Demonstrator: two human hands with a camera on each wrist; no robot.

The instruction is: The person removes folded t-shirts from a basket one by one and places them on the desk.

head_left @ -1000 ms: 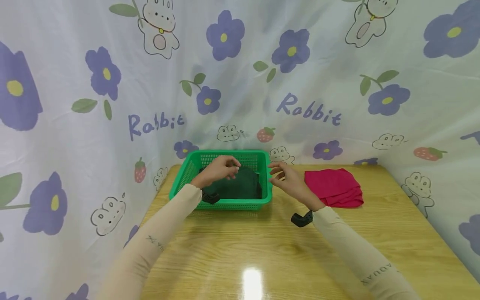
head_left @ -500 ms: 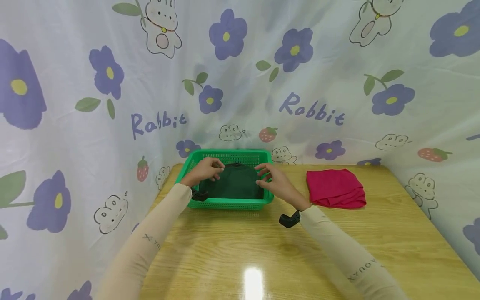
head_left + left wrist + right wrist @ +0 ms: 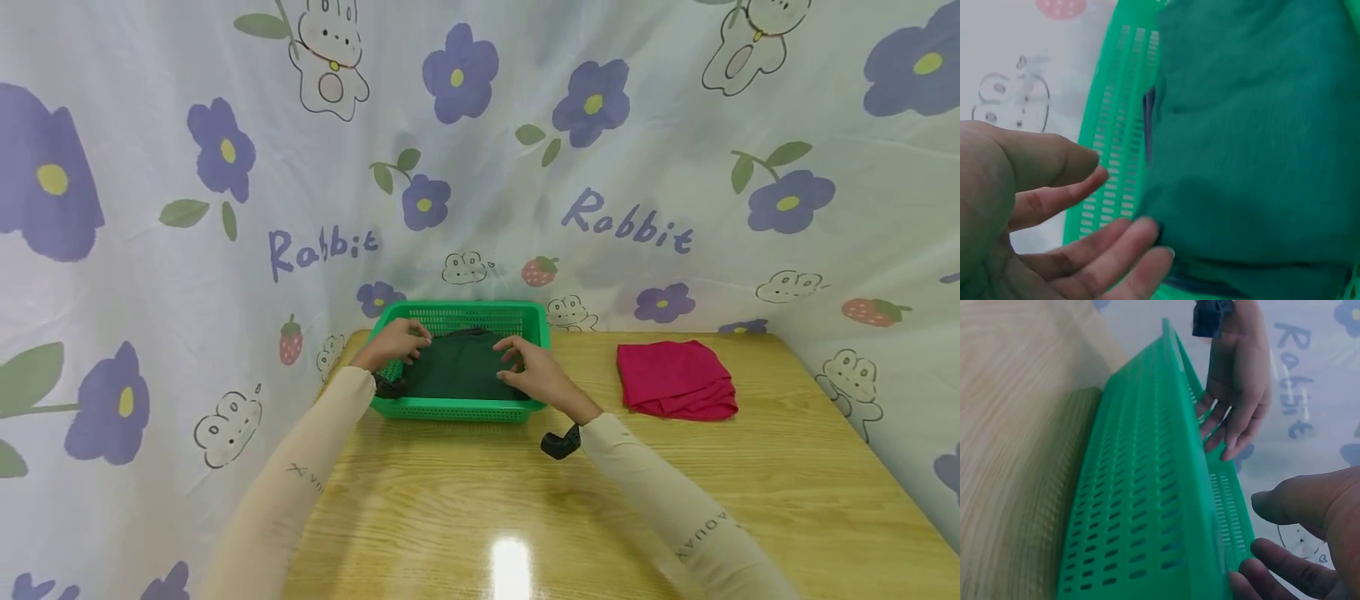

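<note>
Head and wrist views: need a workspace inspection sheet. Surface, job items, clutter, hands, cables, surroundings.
Surface: wooden table, bright glare near its front.
Job items: green basket with a dark green cloth inside; red cloth, folded, right of the basket and apart from it.
Clutter: nothing seen.
Hands: left hand and right hand at opposite ends of the basket, fingers loosely bent, holding nothing; fingertip contact unclear.
Cables: nothing seen.
Surroundings: printed fabric behind and to both sides.
</note>
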